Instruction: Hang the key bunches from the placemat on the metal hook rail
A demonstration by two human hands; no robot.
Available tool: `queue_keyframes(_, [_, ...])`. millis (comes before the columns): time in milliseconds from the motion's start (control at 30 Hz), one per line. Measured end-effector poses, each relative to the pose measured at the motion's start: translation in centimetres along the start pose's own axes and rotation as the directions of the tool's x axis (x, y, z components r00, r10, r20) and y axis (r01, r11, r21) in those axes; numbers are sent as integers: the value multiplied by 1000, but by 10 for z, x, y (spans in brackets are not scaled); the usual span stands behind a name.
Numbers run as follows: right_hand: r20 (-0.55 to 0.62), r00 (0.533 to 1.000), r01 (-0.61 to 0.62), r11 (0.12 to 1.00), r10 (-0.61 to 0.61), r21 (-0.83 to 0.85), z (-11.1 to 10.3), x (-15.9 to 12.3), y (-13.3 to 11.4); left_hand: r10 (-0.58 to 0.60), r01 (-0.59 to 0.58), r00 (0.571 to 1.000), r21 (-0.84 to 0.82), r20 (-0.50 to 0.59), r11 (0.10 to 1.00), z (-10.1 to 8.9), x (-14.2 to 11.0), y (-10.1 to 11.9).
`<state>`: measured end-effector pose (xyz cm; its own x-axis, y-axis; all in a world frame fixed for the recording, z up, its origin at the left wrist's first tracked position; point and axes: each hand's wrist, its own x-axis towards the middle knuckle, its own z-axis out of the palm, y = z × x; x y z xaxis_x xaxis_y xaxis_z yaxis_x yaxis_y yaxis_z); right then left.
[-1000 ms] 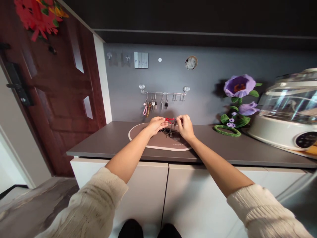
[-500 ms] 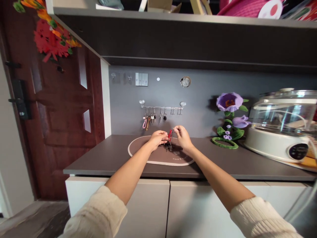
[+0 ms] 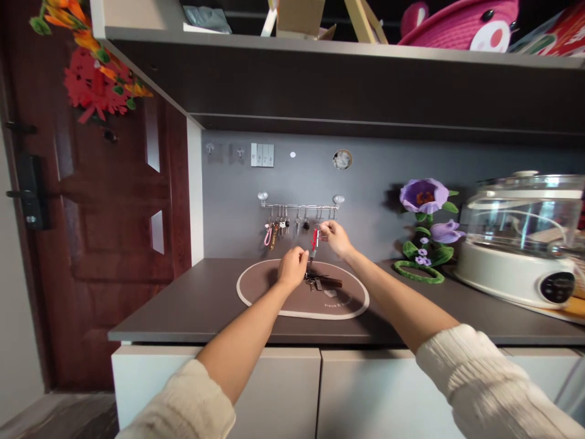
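Pinched in my right hand is a key ring with a red tag, hanging just below the hook rail. Something slim and grey dangles under the tag. Lower and to the left, my left hand is closed with its fingers curled, close to the hanging end; what its fingertips hold, if anything, is hidden. More keys lie in a small pile on the brown oval mat beneath my hands. Several bunches of keys hang from the left and middle hooks of the rail.
A purple knitted flower stands on the counter to the right, beside a white appliance with a clear top. Overhead runs a loaded shelf. The red-brown door is at left.
My right hand has risen toward the rail with the red-tagged key ring. My left hand has come away from the tag and curled closed. The view has tilted up slightly.
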<state>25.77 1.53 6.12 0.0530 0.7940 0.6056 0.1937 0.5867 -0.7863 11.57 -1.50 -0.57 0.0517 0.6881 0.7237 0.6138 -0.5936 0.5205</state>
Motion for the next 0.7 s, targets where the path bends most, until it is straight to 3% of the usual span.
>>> queue_keyframes(300, [-103, 980, -160, 982, 170, 98, 3, 41, -3, 114, -135, 989, 274, 91, 952, -6, -1, -1])
queue_keyframes(500, [-247, 933, -247, 964, 263, 97, 6, 60, 4, 122, -153, 986, 340, 111, 928, -6, -1, -2])
queue_keyframes(700, [-298, 913, -257, 960, 279, 112, 10, 71, 13, 142, -173, 984, 355, 111, 919, -5, -2, -4])
